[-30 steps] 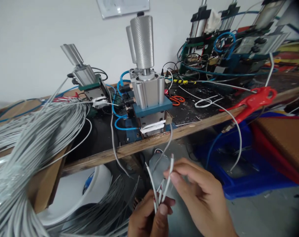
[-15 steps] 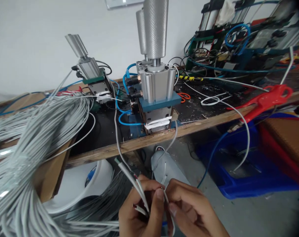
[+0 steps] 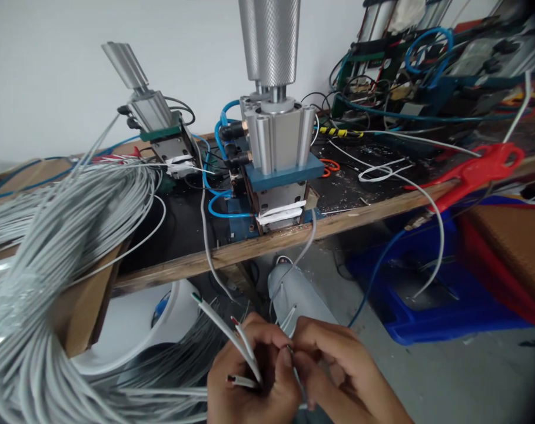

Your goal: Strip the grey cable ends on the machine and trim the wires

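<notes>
Low in the middle of the head view, my left hand (image 3: 252,377) is closed round several white cables (image 3: 225,325). Their cut ends stick out up and to the left and show coloured cores, red and dark green among them. Against it, my right hand (image 3: 338,368) pinches a thin cable, with thumb and forefinger meeting my left fingertips. A tiny dark end shows between the fingertips; its detail is too small to make out. More pale cable ends (image 3: 288,318) show just behind the hands. The lower parts of the held cables are hidden by my palms.
A large bundle of grey-white cables (image 3: 86,224) covers the left. Pneumatic presses (image 3: 278,141) stand on the black bench (image 3: 183,241), which has a wooden edge. A red air gun (image 3: 479,171) lies at the right edge. Below are a white bucket (image 3: 179,318) and a blue plastic stool-like piece (image 3: 419,333).
The view has shifted slightly. My fingertips have drawn closer together on the thin cable, and the cable ends in my left hand lean further to the left.
</notes>
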`<act>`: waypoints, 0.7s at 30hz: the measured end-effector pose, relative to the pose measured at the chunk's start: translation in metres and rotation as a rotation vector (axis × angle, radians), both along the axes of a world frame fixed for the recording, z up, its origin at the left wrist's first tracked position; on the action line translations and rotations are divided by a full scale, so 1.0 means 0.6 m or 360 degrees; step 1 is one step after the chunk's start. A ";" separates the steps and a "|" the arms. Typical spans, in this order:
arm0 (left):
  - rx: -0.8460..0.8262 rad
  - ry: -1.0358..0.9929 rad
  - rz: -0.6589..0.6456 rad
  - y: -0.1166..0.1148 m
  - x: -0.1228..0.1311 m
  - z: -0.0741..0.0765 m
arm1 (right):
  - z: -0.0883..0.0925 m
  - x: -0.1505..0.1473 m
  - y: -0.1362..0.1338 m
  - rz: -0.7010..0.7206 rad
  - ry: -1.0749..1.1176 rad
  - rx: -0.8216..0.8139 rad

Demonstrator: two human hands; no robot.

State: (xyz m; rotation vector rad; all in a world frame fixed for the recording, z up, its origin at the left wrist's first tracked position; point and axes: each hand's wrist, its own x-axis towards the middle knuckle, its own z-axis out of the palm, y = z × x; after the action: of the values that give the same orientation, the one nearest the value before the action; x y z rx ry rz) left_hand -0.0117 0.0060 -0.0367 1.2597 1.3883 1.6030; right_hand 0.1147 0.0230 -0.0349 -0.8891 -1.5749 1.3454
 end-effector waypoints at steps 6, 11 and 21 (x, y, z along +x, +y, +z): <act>-0.0056 0.0128 -0.0155 0.002 -0.007 0.015 | 0.023 0.027 0.008 0.0136 -0.0373 -0.0058; -0.0196 0.0119 -0.0297 -0.001 -0.011 0.022 | 0.033 0.049 0.019 0.0301 -0.0483 0.0030; -0.0499 -0.0181 0.0049 0.006 0.008 0.040 | -0.029 0.013 -0.014 0.0117 0.0283 -0.0472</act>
State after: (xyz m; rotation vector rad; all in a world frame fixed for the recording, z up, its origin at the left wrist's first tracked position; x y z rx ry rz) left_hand -0.0072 0.0098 -0.0126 0.9531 1.5219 1.3874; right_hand 0.1226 0.0145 -0.0522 -0.8659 -1.3037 1.6925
